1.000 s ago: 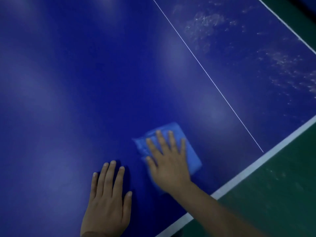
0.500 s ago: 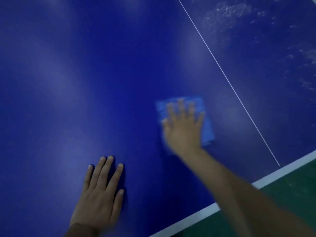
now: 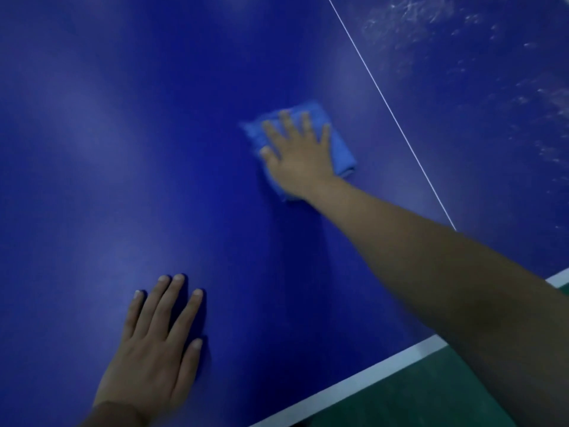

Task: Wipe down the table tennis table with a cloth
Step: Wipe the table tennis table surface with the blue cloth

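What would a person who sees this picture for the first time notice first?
The eye goes first to the right hand, spread flat on a folded light blue cloth near the middle of the dark blue table, just left of the thin white centre line. Next comes the left hand, lying flat on the table at the lower left. Whitish smudges cover the area beyond the line, at the upper right.

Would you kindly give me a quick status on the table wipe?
Right hand flat on cloth, pressing it to table. Left hand flat on table. White smears unwiped beyond centre line. Nothing in the way.
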The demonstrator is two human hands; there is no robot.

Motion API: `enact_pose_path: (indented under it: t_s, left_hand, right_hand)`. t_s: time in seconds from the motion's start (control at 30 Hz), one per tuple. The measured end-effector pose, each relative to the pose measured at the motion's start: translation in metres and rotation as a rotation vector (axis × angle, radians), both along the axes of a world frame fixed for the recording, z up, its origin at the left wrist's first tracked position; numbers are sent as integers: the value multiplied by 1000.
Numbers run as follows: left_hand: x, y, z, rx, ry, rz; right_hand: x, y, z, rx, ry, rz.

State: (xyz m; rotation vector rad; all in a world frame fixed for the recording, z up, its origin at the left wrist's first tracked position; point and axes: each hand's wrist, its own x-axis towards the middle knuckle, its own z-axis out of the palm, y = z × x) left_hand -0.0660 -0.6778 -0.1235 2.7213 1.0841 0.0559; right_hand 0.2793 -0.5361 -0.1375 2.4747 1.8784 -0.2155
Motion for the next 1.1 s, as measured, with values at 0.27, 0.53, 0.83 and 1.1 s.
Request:
enact_pose_path:
  t_s: [0.27,0.53,0.83,1.1]
  left_hand:
    - [2,-1,0,9,8,15]
    - [1,-2,1,-66,38,45]
    - [-2,-4,1,-70,-24,59]
    - [-1,-7,0,-69,-55,74]
  right_hand:
    - [112,6,13,-41,25,-203]
    - [59,-293,13,-46,26,-247]
    - [-41,-210,5,23,-22,-399]
    - [-23,-320,1,62,-44,58]
